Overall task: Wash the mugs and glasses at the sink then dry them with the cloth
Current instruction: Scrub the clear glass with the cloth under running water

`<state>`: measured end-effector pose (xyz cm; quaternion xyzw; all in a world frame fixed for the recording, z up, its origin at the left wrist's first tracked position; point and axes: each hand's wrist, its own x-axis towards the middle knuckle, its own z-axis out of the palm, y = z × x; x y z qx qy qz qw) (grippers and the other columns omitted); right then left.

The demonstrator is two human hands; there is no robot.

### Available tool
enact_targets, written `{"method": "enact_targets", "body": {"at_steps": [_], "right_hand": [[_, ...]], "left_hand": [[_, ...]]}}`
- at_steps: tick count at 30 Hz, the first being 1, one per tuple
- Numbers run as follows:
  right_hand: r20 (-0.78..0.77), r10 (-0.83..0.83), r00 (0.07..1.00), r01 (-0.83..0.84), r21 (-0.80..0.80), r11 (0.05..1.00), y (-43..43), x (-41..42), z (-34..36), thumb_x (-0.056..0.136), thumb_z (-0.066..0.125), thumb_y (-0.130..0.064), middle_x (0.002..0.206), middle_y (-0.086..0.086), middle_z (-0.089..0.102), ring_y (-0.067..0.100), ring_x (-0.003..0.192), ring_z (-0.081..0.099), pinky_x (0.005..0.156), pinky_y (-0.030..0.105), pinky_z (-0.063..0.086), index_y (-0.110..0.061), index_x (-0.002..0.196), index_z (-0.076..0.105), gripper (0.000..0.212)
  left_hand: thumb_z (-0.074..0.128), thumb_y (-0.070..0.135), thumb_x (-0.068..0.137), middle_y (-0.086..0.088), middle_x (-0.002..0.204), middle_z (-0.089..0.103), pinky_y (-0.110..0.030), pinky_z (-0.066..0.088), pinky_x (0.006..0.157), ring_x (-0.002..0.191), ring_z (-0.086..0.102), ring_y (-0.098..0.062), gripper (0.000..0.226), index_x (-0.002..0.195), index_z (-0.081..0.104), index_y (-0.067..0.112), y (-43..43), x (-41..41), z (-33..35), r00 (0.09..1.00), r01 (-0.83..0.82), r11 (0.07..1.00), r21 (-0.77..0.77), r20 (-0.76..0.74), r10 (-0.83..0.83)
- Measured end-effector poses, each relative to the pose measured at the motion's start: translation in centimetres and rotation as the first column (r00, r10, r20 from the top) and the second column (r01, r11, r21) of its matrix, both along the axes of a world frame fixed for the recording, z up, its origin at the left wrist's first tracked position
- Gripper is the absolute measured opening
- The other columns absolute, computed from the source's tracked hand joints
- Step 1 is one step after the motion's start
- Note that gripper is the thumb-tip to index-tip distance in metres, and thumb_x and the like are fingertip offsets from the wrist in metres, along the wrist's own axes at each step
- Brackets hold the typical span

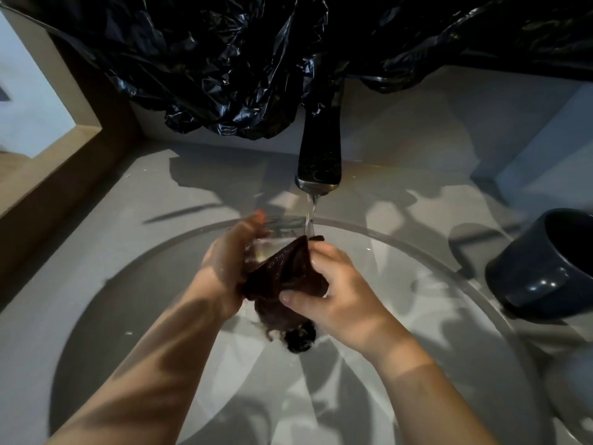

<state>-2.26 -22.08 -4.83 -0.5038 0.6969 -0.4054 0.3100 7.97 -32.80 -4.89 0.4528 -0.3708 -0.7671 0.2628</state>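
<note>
Two bare arms at the bottom, reaching up over a round grey sink (106, 300). Left hand (224, 264) curled around a clear glass (269, 248), fingers closed on its side, one fingertip up at the rim. Glass held over the middle of the sink, tipped toward the right, hard to see because so clear. Right hand (337, 290) closed on a dark red cloth (285, 277), thumb pressed on the front of it, fingers tucked behind. Cloth pushed against the glass and partly into its mouth, with a loose end hanging down, wet and dripping. Dark drain (300, 340) just under that hanging end.

Black tap (319, 155) above the hands, pointing down, water on. Thin stream (310, 216) falling right onto the top corner of the cloth, beside the rim of the glass.

Dark blue mug (545, 268) off to the right on the grey counter (96, 203), lying tipped on its side, open mouth facing up and left. Well apart from both hands, just outside the rim of the sink. Cannot tell if wet or dry.

Shiny black plastic sheet (240, 59) crumpled across the top, hanging down behind the tap and covering its upper part. Wooden frame (64, 162) on the far left. Patchy light and shadow all over the sink and counter.
</note>
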Motion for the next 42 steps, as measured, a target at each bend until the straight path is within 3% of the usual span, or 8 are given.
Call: {"method": "enact_targets", "body": {"at_steps": [8,15,21,26,30,33,39,42], "right_hand": [[-0.146,0.134,0.98,-0.13,0.035,0.991,-0.7,0.7,-0.3,0.071,0.062,-0.049,0.118,-0.024,0.059,-0.004,0.128,0.038,0.117,0.029,0.0,-0.048,0.106,0.061,0.036],[0.357,0.133,0.924,-0.141,-0.003,0.99,-0.1,0.2,0.3,0.08,0.071,-0.003,0.088,-0.018,0.072,-0.003,0.091,0.065,0.088,0.02,0.05,-0.044,0.083,0.069,0.041],[0.855,-0.023,0.518,0.058,-0.009,0.998,0.0,-0.2,0.9,0.062,0.067,-0.006,0.079,0.008,0.072,0.021,0.072,0.07,0.063,0.027,0.056,-0.009,0.098,0.066,0.036],[0.631,-0.07,0.773,0.131,-0.051,0.99,-0.1,0.0,0.1,0.075,0.07,0.006,0.081,0.003,0.072,0.017,0.077,0.069,0.069,0.026,0.055,-0.013,0.093,0.068,0.027],[0.25,-0.009,0.968,0.015,-0.024,1.0,-0.4,0.0,-0.4,0.06,0.078,-0.038,0.105,-0.003,0.071,0.014,0.103,0.065,0.095,0.039,0.05,-0.028,0.105,0.067,0.047],[0.115,-0.107,0.988,0.111,-0.033,0.993,-0.6,0.4,-0.2,0.048,0.072,-0.055,0.115,-0.002,0.062,0.017,0.112,0.058,0.098,0.039,0.047,-0.038,0.1,0.06,0.056],[0.393,-0.18,0.902,0.228,-0.08,0.97,-0.1,-0.3,0.2,0.067,0.082,-0.003,0.087,-0.005,0.071,0.01,0.084,0.067,0.079,0.028,0.051,-0.026,0.09,0.056,0.041],[0.171,-0.007,0.985,0.016,-0.052,0.999,-0.1,0.3,0.5,0.071,0.079,-0.025,0.099,-0.013,0.068,0.011,0.105,0.061,0.103,0.04,0.04,-0.043,0.093,0.057,0.036]], "left_hand": [[0.056,0.034,0.088,-0.008,0.069,0.069,-0.023,0.05,0.047,0.056,0.066,-0.018,0.031,0.088,0.066,0.004,0.2,0.3,0.1,0.986,0.165,0.984,-0.066,-0.027,-0.167],[0.071,0.028,0.062,0.001,0.066,0.061,-0.031,0.046,0.072,0.068,0.059,-0.017,0.022,0.075,0.059,0.015,0.7,-0.8,0.1,0.995,0.1,0.929,-0.356,0.008,-0.104],[0.069,0.047,0.062,0.007,0.074,0.059,-0.021,0.046,0.072,0.072,0.058,-0.006,0.033,0.08,0.06,0.02,0.8,-1.4,-0.5,0.994,0.111,0.748,-0.655,0.071,-0.086],[0.065,0.029,0.066,0.006,0.064,0.061,-0.022,0.049,0.066,0.064,0.059,-0.008,0.017,0.075,0.059,0.016,0.7,-1.6,-0.3,0.998,0.009,0.89,-0.457,-0.052,-0.037],[0.071,0.025,0.072,-0.006,0.076,0.064,-0.03,0.05,0.069,0.071,0.062,-0.02,0.023,0.088,0.062,0.011,0.4,-1.0,-0.2,0.996,0.036,0.971,-0.236,-0.073,-0.055],[0.067,0.034,0.077,-0.013,0.088,0.063,-0.027,0.05,0.064,0.077,0.062,-0.024,0.039,0.105,0.061,0.007,0.8,-1.1,0.2,0.995,0.072,0.985,-0.155,-0.064,-0.083],[0.061,0.048,0.082,-0.011,0.093,0.07,-0.036,0.05,0.077,0.087,0.066,-0.029,0.047,0.111,0.063,0.011,0.3,-0.5,-0.2,0.997,0.072,0.996,-0.054,0.003,-0.072],[0.06,0.041,0.085,-0.011,0.084,0.073,-0.036,0.053,0.073,0.08,0.069,-0.027,0.035,0.098,0.067,0.01,0.2,-0.2,0.0,0.997,0.022,0.999,0.023,-0.079,-0.02]]}}
